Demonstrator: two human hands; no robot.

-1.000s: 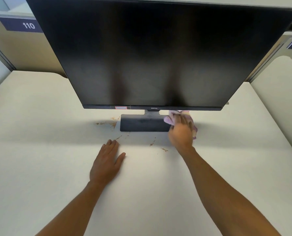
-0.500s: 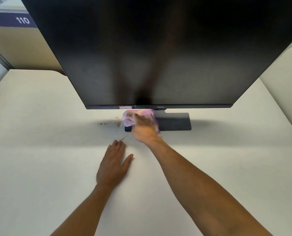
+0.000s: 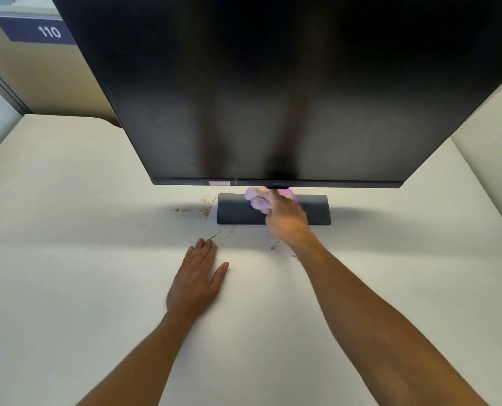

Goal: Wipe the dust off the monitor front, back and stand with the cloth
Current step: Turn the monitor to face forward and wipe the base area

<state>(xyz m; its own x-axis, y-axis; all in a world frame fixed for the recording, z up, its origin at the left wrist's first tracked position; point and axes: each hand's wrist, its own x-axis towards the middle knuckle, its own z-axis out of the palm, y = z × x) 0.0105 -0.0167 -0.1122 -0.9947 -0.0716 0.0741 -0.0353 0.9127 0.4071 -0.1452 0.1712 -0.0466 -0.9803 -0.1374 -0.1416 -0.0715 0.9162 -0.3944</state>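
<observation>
A large black monitor (image 3: pixel 273 92) stands on the pale desk, its dark screen facing me and filling the upper view. Below its lower edge lies the flat dark stand base (image 3: pixel 235 210). My right hand (image 3: pixel 287 219) grips a bunched purple cloth (image 3: pixel 258 200) and presses it onto the middle of the base, just under the screen edge. The hand is motion-blurred. My left hand (image 3: pixel 197 281) rests flat on the desk in front of the base, fingers straight. The monitor's back and the stand neck are hidden.
The cream desk (image 3: pixel 82 273) carries brown crumb-like specks (image 3: pixel 191 209) left of the base and a few more (image 3: pixel 274 246) in front of it. A partition with a "110" label (image 3: pixel 49 32) rises at the back left; another desk section (image 3: pixel 495 148) lies at the right.
My right hand swept the cloth from the base's right end to its left end, and now it is back over the middle. My left hand stayed flat on the desk.
</observation>
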